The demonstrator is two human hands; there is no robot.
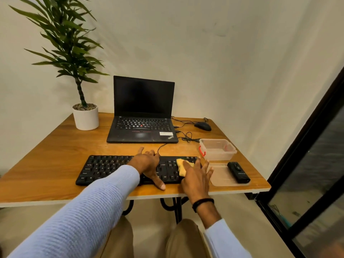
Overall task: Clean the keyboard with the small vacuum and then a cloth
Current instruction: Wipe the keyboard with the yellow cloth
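Observation:
A black keyboard lies along the near edge of the wooden table. My left hand rests flat across its middle, thumb over the front edge and fingers over the back edge. My right hand presses a yellow cloth onto the right end of the keyboard with straight, spread fingers. The small black vacuum lies to the right on a clear plastic lid.
An open black laptop stands behind the keyboard, with a wired mouse and loose cables at its right. A clear plastic box sits right of the keyboard. A potted plant occupies the back left corner.

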